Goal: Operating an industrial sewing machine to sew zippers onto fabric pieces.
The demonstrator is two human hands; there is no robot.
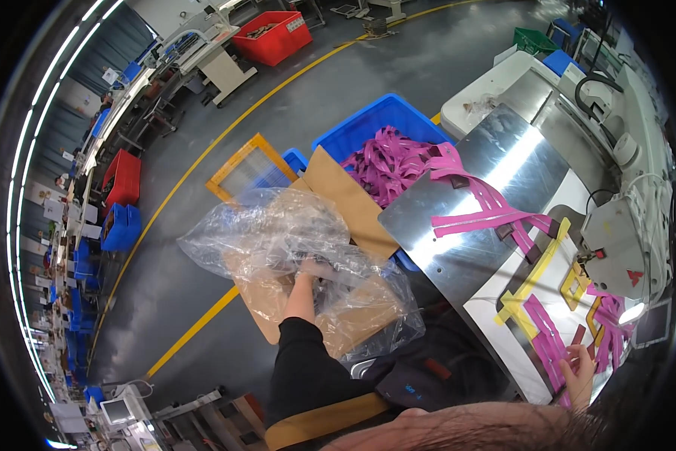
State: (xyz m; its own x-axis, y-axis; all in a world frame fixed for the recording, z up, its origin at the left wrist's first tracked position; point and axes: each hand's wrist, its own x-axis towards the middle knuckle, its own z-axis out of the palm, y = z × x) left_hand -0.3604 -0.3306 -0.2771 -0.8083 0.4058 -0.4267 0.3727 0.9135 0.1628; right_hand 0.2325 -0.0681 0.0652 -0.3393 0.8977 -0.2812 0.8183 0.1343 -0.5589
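My left hand point(313, 267) reaches down into a cardboard box point(360, 316) lined with a clear plastic bag point(266, 225). Plastic folds and dark contents hide its fingers. Out to the right, my right hand point(578, 372) rests at the sewing machine's work surface, fingers bent together by a pink strap point(546, 338) with a pale line along it; what they pinch is too small to make out. A dark red strip point(579, 334) lies just beyond the fingertips. More pink straps point(496, 214) trail over the metal table point(496, 161) from a heap in a blue bin point(353, 124).
The sewing machine head point(625, 240) stands over the right side, with yellow guides point(537, 282) on the white surface. A yellow-framed crate point(225, 180) is behind the box. Red bins point(274, 39) and workbenches line the far side, past a yellow floor line point(203, 143).
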